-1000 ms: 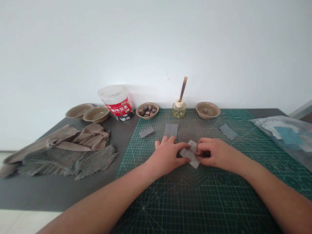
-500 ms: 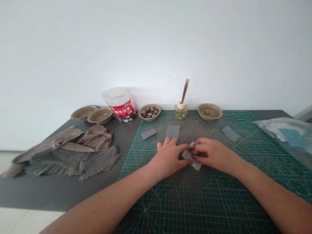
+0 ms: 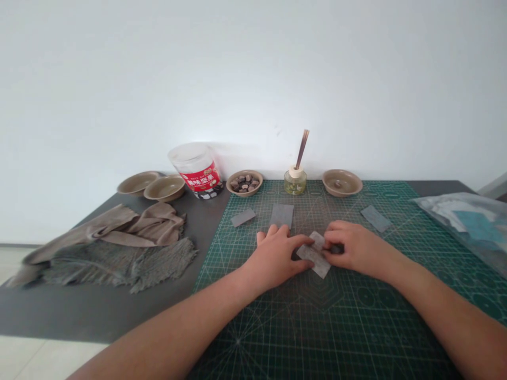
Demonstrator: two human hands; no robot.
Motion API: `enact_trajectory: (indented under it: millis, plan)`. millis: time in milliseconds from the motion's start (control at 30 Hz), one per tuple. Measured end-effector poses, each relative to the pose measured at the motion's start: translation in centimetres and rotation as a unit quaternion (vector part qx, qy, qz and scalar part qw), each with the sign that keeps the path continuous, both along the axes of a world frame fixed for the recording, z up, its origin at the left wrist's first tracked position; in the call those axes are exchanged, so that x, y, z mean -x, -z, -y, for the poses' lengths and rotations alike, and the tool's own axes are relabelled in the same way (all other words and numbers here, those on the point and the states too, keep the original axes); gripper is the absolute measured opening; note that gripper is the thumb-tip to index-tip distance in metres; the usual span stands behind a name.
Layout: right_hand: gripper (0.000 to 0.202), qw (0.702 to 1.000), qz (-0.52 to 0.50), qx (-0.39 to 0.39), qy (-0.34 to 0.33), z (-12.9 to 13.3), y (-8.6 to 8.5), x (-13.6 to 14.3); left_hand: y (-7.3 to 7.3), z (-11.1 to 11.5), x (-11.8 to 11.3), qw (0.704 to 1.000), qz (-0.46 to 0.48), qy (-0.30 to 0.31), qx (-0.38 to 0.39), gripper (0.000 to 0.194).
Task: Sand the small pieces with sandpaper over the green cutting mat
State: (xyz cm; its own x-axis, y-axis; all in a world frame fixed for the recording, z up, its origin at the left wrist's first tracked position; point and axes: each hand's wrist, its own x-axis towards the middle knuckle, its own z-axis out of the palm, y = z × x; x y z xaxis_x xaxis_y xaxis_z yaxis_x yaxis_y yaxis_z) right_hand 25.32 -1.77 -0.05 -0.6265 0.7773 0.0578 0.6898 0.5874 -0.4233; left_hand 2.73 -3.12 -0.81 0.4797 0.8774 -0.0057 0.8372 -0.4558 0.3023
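Observation:
A small grey piece [image 3: 321, 266] with angled corners lies on the green cutting mat [image 3: 277, 322] between my hands. My left hand [image 3: 275, 256] rests at its left side, thumb and index finger apart and touching its edge, the other fingers spread near a grey rectangle [image 3: 282, 214]. My right hand [image 3: 348, 245] is at the piece's right edge with its fingers drawn together in a pinch; what they hold, if anything, is hidden. Two more grey rectangles lie on the mat, one at the left [image 3: 243, 217] and one at the right [image 3: 375, 218].
Behind stand a bowl of stones [image 3: 244, 183], a reed diffuser [image 3: 295, 181], another bowl [image 3: 342, 183] with a small item, and a red-labelled tub [image 3: 198, 171]. Two bowls and crumpled cloths [image 3: 119, 253] are at left; a clear plastic bag [image 3: 471, 221] lies at right.
My right hand has shifted slightly right, away from my left fingertips, uncovering more of the grey piece. My left hand has stayed nearly in place.

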Motion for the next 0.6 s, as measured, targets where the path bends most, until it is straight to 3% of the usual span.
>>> enact_trajectory:
  millis: [133, 333, 600]
  plan:
    - [0.008, 0.999, -0.031, 0.039, -0.018, 0.23, 0.03, -0.10, -0.08, 0.05, -0.02, 1.000, -0.002, 0.001, 0.005, 0.048]
    - [0.009, 0.999, -0.031, 0.013, 0.029, 0.25, 0.41, -0.04, -0.26, 0.11, -0.02, 1.000, -0.008, 0.000, 0.003, 0.048]
    - [0.009, 0.999, -0.015, 0.051, -0.007, 0.56, 0.24, 0.18, -0.19, -0.01, -0.03, 1.000, -0.009, 0.004, 0.000, 0.047]
